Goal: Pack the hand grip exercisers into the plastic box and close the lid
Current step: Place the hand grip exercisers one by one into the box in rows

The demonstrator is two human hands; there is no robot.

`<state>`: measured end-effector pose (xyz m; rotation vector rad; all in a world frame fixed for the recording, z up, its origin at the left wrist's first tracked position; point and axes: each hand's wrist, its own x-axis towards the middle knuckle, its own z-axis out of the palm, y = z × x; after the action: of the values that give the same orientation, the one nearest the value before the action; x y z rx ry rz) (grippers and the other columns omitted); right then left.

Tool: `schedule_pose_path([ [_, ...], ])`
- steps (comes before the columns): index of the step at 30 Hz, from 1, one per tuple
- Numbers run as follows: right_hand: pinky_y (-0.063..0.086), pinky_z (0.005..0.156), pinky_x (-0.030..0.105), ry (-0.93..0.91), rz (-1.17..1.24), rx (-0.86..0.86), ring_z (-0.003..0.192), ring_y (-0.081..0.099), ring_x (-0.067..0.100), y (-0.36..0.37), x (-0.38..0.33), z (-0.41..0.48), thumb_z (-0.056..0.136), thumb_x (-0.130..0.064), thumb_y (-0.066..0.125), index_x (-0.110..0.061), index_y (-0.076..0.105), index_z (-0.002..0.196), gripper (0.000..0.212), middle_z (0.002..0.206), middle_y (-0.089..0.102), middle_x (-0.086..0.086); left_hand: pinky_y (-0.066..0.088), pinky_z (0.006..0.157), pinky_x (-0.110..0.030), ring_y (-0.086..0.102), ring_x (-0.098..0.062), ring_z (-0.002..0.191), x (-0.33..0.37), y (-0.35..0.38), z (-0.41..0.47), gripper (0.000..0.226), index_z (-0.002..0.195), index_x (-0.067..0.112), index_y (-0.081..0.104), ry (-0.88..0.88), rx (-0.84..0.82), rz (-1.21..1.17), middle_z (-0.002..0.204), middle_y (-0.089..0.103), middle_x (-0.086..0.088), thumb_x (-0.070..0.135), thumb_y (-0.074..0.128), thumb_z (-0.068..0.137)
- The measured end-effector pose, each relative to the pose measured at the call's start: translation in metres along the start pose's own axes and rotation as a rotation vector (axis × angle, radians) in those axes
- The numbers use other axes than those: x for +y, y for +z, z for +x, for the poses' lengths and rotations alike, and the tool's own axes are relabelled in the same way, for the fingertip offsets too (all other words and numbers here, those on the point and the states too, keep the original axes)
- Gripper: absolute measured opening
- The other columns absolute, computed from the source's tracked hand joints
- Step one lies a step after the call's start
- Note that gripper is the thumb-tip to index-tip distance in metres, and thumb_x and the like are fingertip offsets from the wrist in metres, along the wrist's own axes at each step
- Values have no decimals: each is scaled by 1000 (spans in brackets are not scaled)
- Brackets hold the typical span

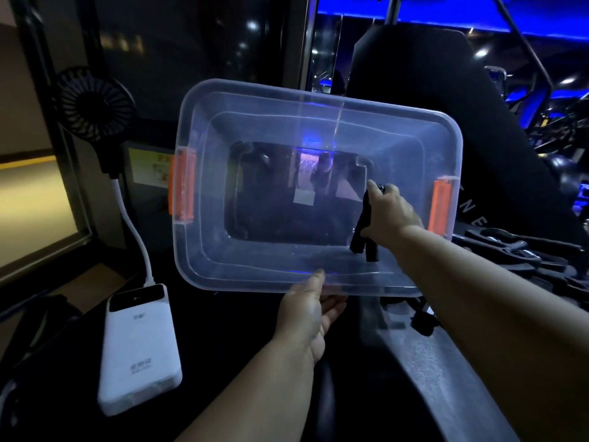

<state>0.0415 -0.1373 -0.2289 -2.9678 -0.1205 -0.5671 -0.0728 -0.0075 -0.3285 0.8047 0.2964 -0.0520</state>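
Clear plastic fills the head view: the box [287, 100] is open and tipped toward the camera, its near rim pinched by the left hand [310, 309], thumb on top and fingers beneath; a black exerciser [363, 231] is gripped in the right hand [393, 215] and held inside the box at its right side, not yet let go. Packing is judged to be early; no other exerciser can be made out inside. Next, a release onto the box floor is called for, then a reach to the pile [510, 250] lying to the right. No lid is seen; orange latches [182, 186] stand at both ends. A power bank [137, 349] and a fan [95, 103] are placed left, apart from the box; nothing is judged to block the way.
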Motion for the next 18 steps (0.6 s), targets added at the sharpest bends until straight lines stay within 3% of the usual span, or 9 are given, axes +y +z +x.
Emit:
schedule_pose_path([
  [5,42,93,44,-54,-101,8,114,47,41,7,3,3,77,-21,77,-10,11,152,100,132,37,21,54,56,-26,65,-12,56,-10,2,3,24,96,7,47,212,217,16,68,67,-9,17,68,87],
  [8,39,99,42,-51,-205,-6,124,41,40,11,4,4,79,-31,77,-6,6,152,105,150,20,27,54,61,-31,63,-5,49,-11,3,6,34,102,9,42,326,299,37,74,63,-9,13,71,84],
  [11,38,102,40,-55,-328,-19,131,32,40,15,3,5,79,-44,73,-2,2,151,109,154,7,30,53,63,-33,62,-4,46,-12,4,9,42,107,13,36,381,309,40,75,62,-9,12,71,84],
  [15,39,100,38,-60,-448,-20,130,30,39,20,3,8,75,-54,71,3,9,149,112,154,5,31,56,68,-38,62,-4,47,-15,4,11,47,110,15,33,429,303,45,58,63,3,11,71,83],
  [18,38,98,36,-69,-485,-17,127,33,36,21,3,11,73,-55,69,4,17,147,108,155,4,30,56,67,-37,62,-5,47,-15,4,13,46,109,15,33,458,303,60,58,63,2,11,71,83],
])
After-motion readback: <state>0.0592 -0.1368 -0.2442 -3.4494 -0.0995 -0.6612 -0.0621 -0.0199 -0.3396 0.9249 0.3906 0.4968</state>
